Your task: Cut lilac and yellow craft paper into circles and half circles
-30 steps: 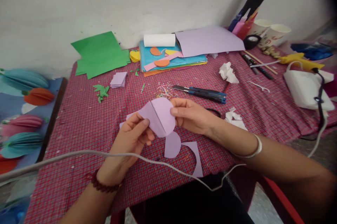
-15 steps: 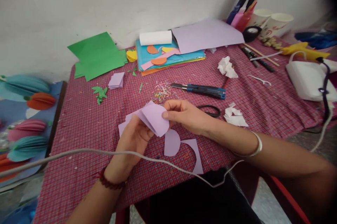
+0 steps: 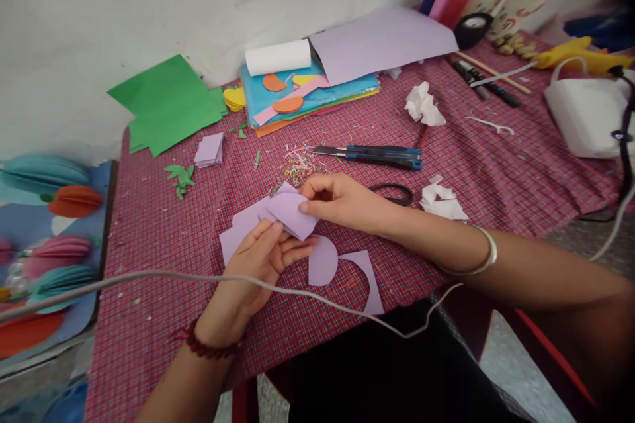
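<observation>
Both my hands hold a folded lilac paper piece low over the red checked tablecloth. My left hand supports it from below with its fingers curled under the paper. My right hand pinches its upper right edge between thumb and fingers. More lilac paper lies under the left side of the piece. Just in front lie a lilac half-circle and a lilac offcut with a curved cut.
Black scissors and a blue utility knife lie beyond my right hand. Green sheets, a coloured paper stack, a lilac sheet, cups, a white box and crumpled tissue crowd the back. A white cable crosses in front.
The lilac piece has been folded smaller and lowered toward the cloth. My left hand has turned palm up under it. The view has shifted downward.
</observation>
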Motion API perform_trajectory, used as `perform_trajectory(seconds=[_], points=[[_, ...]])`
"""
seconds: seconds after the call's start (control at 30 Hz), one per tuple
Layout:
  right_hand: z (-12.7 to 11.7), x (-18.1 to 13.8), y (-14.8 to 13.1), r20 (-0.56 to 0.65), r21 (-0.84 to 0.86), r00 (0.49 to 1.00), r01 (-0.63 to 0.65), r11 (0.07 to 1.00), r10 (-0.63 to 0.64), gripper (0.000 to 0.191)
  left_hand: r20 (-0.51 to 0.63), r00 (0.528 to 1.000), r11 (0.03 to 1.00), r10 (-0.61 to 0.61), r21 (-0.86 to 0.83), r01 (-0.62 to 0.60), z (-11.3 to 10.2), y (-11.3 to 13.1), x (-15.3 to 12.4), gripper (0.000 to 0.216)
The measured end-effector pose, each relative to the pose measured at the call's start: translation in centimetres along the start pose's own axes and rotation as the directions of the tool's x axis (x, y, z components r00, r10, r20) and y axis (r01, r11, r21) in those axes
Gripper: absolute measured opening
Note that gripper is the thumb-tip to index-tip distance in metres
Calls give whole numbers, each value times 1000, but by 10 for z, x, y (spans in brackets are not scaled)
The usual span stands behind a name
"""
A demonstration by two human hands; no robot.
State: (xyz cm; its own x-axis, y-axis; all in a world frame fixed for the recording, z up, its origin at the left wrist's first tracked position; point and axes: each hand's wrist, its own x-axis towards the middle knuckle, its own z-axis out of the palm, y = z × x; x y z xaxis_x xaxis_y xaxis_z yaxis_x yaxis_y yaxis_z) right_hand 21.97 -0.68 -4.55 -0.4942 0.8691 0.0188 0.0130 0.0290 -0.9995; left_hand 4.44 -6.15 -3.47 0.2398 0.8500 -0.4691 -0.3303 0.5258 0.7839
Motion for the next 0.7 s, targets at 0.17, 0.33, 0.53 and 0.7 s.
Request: perform_trajectory(seconds=[0.17,0.33,0.53,0.7], points=[[3,1,2,-14,-13,1000,16,1000,-17,12,-18,1000,1000,6,-22,-6,1,-2,0,19],[5,1,1,-20,1,1000,-9,1000,9,13,-10,1000,1000,2,-25,-3,-1,-3,0,14],[7,-1,1,-45,4,998,-33,999,33,15,5,1000,1000,14,20,-14,0,-4,0,18],[9,-3,0,-46,17,997,-58,998,59,14,2,999,995,51,81,-51,-1,-8,2,21]])
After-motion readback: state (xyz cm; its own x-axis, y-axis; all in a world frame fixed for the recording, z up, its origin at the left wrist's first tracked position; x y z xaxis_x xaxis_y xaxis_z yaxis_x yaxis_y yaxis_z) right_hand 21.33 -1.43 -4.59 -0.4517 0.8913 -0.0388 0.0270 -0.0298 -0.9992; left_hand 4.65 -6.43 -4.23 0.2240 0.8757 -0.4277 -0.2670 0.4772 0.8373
